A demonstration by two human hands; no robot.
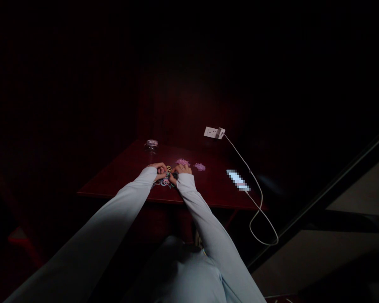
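The foreground is filled by a light-coloured garment (196,277), from which a left sleeve (113,219) and a right sleeve (208,227) are extended toward a dark red table (113,176). Both hands are held close together at the near part of the tabletop, over a cluster of small coloured loops (166,182). The fingers of the left hand (159,169) are curled at the left side of the cluster; whether anything is gripped by them cannot be told. The right hand (182,169) is bent inward from the other side, its fingers lowered to a small dark item (174,174) between the hands; how firmly this is held, if at all, is hidden by the dim light. Yellow loops (169,168) are seen in the gap between the hands. Just beyond the right hand a pink pile (182,162) is laid on the table, and a second pink pile (200,167) is set to its right. A lidded clear jar (152,145) is stood upright farther back on the left. On the right, a blurred, lit phone (238,180) is joined by a white cable (261,198) to a charger (221,133), which is plugged into a white wall socket (210,132).
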